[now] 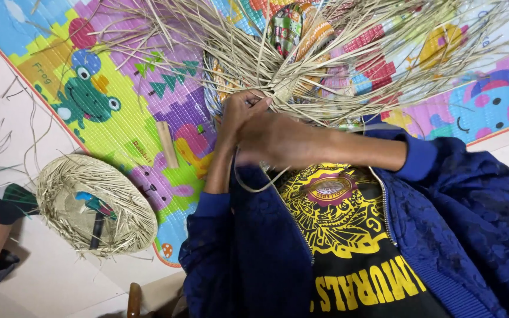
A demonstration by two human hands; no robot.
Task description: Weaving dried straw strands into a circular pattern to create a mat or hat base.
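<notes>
Straw strips [301, 65] under overlapped hands [260, 126] (fingers curled)

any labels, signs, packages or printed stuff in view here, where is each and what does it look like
No packages, signs or screens.
Play mat: on the floor under the straw weaving, bright colour patches with cartoon animals and small captions.
Shirt print: on the person's chest, black shirt with a round yellow emblem and yellow lettering.
</notes>
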